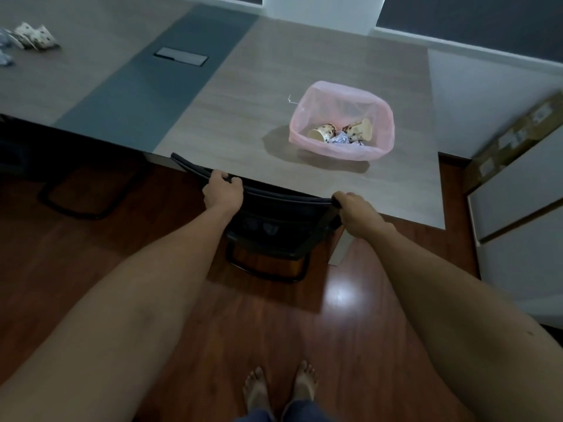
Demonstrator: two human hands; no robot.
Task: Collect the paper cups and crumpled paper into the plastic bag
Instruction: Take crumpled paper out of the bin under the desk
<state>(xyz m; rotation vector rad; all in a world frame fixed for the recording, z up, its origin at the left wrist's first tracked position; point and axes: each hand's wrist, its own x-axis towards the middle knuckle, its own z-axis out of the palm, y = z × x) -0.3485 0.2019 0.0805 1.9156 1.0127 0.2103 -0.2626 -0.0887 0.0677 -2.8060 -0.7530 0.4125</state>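
Observation:
A pink plastic bag [342,99] stands open on the wooden table [259,95] near its right end. Inside it lie two spotted paper cups [323,133] and some crumpled paper [340,138]. More spotted paper cups [36,36] and crumpled paper [4,57] lie at the table's far left. My left hand [222,191] grips the top rail of a black chair [274,214] tucked at the table's near edge. My right hand [355,208] grips the same rail at its right corner.
A grey strip with a cable hatch [181,56] crosses the table. A second dark chair [76,190] stands under the table at left. White cabinets with a cardboard box [515,138] line the right side. My bare feet stand on the red-brown floor [152,269].

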